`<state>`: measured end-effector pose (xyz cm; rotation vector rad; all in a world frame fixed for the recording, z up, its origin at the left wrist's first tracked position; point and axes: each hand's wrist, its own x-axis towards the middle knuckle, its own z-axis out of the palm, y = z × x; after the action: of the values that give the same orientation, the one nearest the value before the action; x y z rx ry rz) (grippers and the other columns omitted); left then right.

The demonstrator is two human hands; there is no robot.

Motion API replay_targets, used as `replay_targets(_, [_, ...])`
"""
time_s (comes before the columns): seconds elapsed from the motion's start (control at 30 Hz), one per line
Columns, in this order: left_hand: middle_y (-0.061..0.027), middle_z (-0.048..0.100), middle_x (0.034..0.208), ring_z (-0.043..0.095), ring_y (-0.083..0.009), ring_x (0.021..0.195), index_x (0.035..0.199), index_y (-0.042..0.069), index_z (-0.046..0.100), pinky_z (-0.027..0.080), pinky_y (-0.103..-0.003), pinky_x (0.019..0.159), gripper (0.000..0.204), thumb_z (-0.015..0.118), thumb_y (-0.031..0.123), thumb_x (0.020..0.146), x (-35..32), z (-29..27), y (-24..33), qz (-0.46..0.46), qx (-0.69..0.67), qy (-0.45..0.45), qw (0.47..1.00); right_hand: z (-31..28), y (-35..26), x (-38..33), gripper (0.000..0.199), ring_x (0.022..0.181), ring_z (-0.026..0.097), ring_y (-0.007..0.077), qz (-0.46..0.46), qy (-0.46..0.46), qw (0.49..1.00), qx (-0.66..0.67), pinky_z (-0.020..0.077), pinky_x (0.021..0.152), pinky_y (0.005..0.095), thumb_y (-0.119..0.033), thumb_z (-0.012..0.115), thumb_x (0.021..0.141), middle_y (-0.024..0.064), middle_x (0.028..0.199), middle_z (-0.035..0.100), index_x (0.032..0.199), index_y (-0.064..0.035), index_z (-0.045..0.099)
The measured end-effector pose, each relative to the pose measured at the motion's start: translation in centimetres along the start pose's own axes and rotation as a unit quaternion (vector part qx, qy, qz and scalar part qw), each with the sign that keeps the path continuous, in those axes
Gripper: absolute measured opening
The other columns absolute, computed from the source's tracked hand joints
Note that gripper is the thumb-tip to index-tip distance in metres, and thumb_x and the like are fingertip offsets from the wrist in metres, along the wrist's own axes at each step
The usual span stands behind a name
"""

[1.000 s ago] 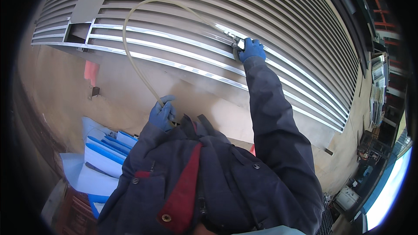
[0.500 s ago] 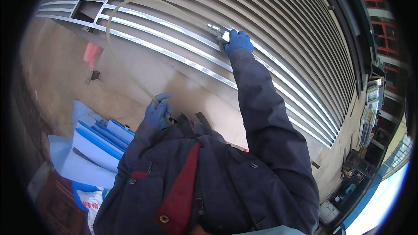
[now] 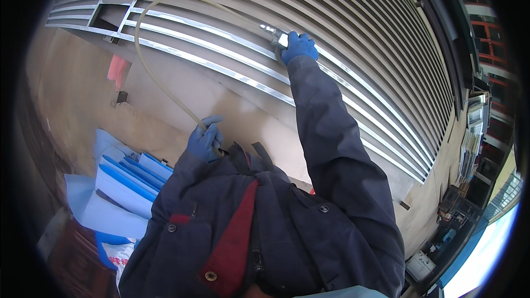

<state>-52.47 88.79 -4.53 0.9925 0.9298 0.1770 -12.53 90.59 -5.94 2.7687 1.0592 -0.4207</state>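
My right hand (image 3: 301, 47), in a blue glove, reaches forward and is wrapped round a hand-held air tool (image 3: 282, 40) with metal fittings. The tool rests against the metal slats of a large louvred panel (image 3: 210, 37); its working face is hidden beneath hand and body. From its fitting a pale, clear air hose (image 3: 160, 84) loops far left and bends back toward me. Close to my waist, my gloved left hand (image 3: 203, 140) is closed round that hose. The nearest slats are bright and shiny, while those farther off look brownish-grey.
Blue and white foam sheets (image 3: 124, 185) are stacked at the lower left beside a white printed bag (image 3: 118, 254). A pink-red cloth (image 3: 117, 70) hangs near the panel's left part. At the right lie stacked panels (image 3: 473, 127) and a white container (image 3: 419, 266).
My right hand and the air tool have shifted slightly left and up across the slats. My left hand still grips the hose, little changed.
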Motion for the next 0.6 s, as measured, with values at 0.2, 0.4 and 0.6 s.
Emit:
replay_targets(0.2, [-0.0013,0.062,0.083,0.052,-0.0063,0.067,0.143,0.006,0.057,0.046,-0.023,0.063,0.034,0.048,0.023,0.115,0.7,0.4,-1.2,-0.024,-0.021,0.002,1.000,1.4,8.2,-0.8,0.055,0.128,0.061,0.0395,0.036,0.007,0.999,0.006,0.0568,0.097,0.0530,-0.050,0.077,0.089,0.0182,0.136,0.061,0.132,-0.0191,0.064])
replay_targets(0.4, [-0.0013,0.063,0.084,0.053,-0.0061,0.066,0.144,0.007,0.057,0.045,-0.022,0.061,0.034,0.050,0.023,0.115,1.5,1.6,-1.4,-0.016,-0.006,-0.039,0.999,1.8,15.3,-2.5,0.046,0.123,0.063,0.0429,0.100,0.017,0.994,0.028,0.0558,0.097,0.0547,-0.045,0.075,0.090,0.0209,0.133,0.062,0.127,-0.0197,0.066])
replay_targets(0.6, [-0.0002,0.060,0.081,0.052,-0.0058,0.068,0.144,0.005,0.057,0.045,-0.022,0.062,0.036,0.047,0.024,0.115,1.0,1.6,0.1,-0.024,0.023,-0.029,0.999,1.4,9.4,-2.1,0.056,0.123,0.063,0.0413,0.070,0.024,0.996,0.047,0.0570,0.097,0.0528,-0.055,0.076,0.089,0.0200,0.130,0.062,0.128,-0.0160,0.065])
